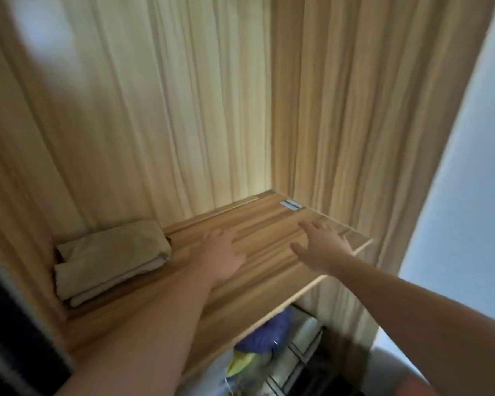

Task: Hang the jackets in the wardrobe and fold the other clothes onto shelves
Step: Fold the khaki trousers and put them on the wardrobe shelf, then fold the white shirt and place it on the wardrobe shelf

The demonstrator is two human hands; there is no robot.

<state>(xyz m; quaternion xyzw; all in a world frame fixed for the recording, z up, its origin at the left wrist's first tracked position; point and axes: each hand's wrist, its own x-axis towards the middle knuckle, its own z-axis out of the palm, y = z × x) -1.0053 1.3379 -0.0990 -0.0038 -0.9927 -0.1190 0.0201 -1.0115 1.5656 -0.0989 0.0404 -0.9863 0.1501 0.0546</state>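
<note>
Left hand (225, 254) and right hand (323, 244) reach flat-fingered, holding nothing, over the shelf (269, 270) (one folded beige cloth (112, 258) at its left).

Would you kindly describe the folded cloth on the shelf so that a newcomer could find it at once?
Start at the wooden wardrobe shelf over which both hands reach. Follow it to its far left corner, against the side wall. There lies the folded beige cloth, a soft stacked bundle and the only fabric on that shelf; the blue and yellow items lie below it.
</note>
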